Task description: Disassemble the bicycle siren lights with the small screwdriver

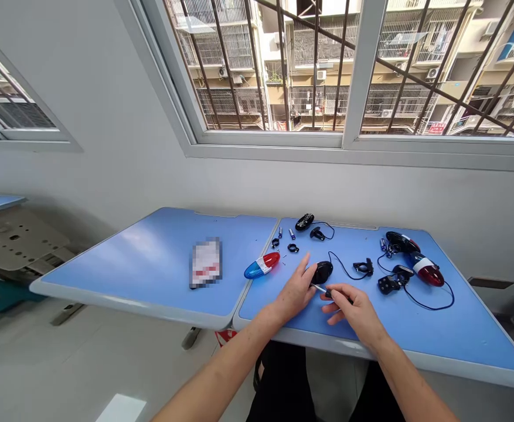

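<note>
My left hand [295, 288] is closed around the edge of a black oval housing [324, 271], keeping it just above the blue table. A thin cable runs from the housing to a black clamp-like piece [363, 267]. In my right hand [354, 303], pinched between thumb and fingers, is a small screwdriver [320, 288] with a dark handle. Its metal shaft points left toward the near side of the housing, beside my left fingers. Whether the tip touches a screw cannot be made out. A red and blue lamp cover [262, 265] lies left of my left hand.
Behind my hands lie batteries [292, 234], black rings [292, 248], and a black oval part [305, 221] wired to a small black piece [317, 233]. To the right, another red and blue lamp [428, 271] sits among cabled black parts. A blurred packet [206, 262] rests on the left table.
</note>
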Demonstrator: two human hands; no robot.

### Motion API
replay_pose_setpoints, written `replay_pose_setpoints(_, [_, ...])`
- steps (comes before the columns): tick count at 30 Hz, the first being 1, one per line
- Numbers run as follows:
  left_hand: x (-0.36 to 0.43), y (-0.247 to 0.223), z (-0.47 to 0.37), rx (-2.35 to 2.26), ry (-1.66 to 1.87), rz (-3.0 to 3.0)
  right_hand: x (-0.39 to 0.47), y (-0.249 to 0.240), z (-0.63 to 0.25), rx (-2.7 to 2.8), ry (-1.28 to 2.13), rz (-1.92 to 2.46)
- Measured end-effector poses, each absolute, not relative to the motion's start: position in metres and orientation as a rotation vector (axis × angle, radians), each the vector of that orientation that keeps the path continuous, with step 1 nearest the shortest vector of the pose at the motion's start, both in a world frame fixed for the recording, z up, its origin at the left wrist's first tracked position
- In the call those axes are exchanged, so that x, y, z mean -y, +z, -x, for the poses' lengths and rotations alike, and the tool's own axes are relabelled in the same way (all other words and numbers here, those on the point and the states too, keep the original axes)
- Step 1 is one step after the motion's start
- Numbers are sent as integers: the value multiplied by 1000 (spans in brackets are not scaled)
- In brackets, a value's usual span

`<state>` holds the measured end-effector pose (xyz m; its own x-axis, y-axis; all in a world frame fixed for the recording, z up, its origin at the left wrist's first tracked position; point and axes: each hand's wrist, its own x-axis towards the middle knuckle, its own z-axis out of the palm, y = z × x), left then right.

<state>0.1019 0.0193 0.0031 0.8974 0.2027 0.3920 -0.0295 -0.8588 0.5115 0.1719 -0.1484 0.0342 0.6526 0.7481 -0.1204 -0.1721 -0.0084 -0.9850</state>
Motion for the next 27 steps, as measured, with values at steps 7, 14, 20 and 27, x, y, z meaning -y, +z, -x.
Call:
replay_pose_setpoints(7, [-27, 9, -108, 71, 496, -2432, 152, 34, -176, 432, 820, 1351])
replay_pose_setpoints(14, [-25, 16, -112, 50, 562, -2362, 155, 34, -177, 451, 774, 1375])
replay_pose_setpoints(20, [-26, 20, -111, -61, 612, -2289, 166, 42, -178, 452, 746, 1374])
replay_pose_setpoints(27, [-37, 29, -98, -95, 461, -2107, 186, 33, -201, 429, 612, 1404])
